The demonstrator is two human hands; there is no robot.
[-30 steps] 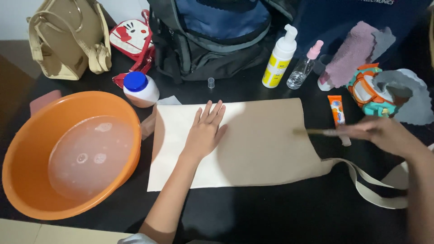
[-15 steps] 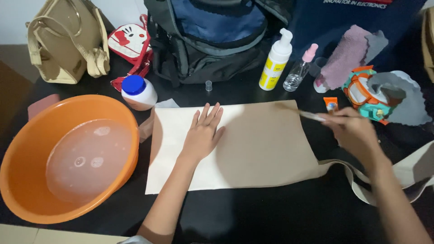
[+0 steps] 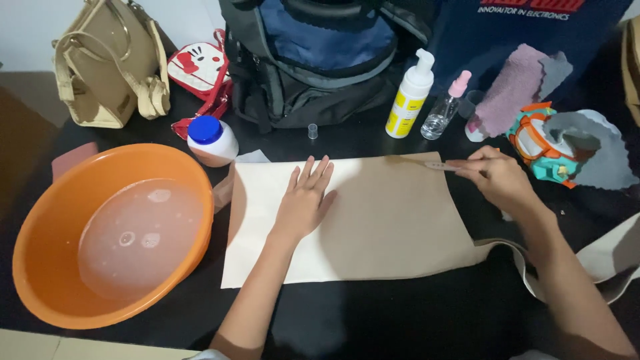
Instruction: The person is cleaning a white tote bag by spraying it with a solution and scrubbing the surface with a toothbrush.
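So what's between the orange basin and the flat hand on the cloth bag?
In the head view, only the bag's pale end lies between the orange basin and the left hand.

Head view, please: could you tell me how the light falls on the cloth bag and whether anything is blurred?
Head view: the cloth bag is bright at its left end and shaded towards the right; the left hand looks sharp; the thin tool in the right hand looks slightly soft.
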